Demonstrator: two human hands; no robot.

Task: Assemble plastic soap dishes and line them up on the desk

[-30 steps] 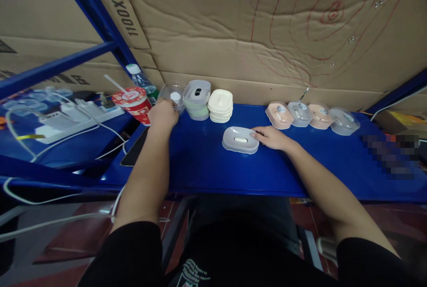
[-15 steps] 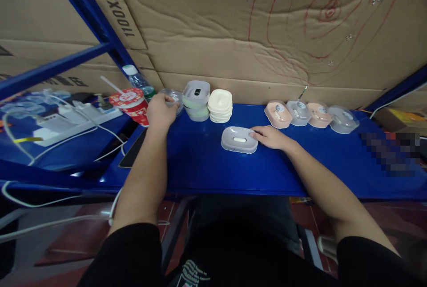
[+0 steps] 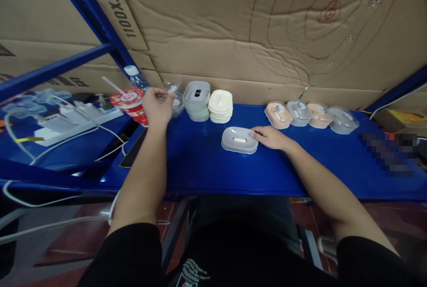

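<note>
My left hand pinches a clear plastic lid, raised and tilted above a stack of similar clear lids at the back left. In the middle of the table a grey oval soap dish lies with a small white piece in its centre. The fingers of my right hand close on the right rim of this dish. Right of the lids stand stacked grey and green dishes, then a stack of cream trays.
Along the back right sit several lidded dishes, among them a pink one and a grey one. A red paper cup with a straw and a bottle are at the left. Cardboard backs the blue table.
My left hand has lifted the top clear lid up off the stack and tipped it. My right hand and the grey dish have stayed in place.
</note>
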